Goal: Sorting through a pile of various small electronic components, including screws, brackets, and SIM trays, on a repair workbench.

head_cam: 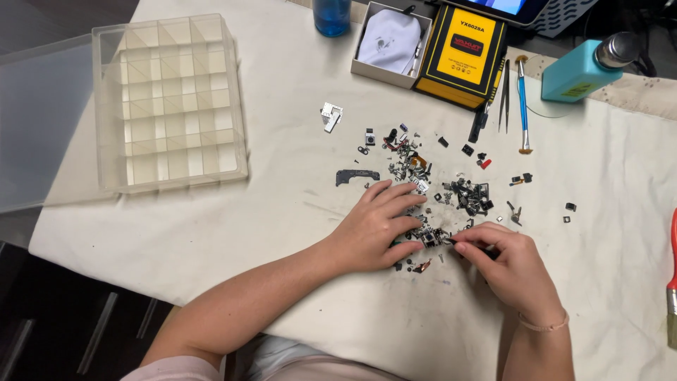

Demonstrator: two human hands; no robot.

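Left hand: centre of frame, palm down, fingers spread apart and laid flat over the lower edge of a heap of small dark metal parts; no grip.
Right hand: lower right of centre, thumb and forefinger pinched together at the tip on a small dark part just beside the left fingertips.
Heap: scattered across the middle of a desk under pale cloth, stray pieces trailing towards the right.
Curved dark bracket: just left of heap, apart from it.
Small white piece: above the bracket.
Clear compartment box: upper left, lid open.
Yellow-and-black case and pale open box: top centre, side by side.
Tweezers and blue-handled tool: right of the case.
Teal bottle: upper right.
Brush: right edge, partly cut off.
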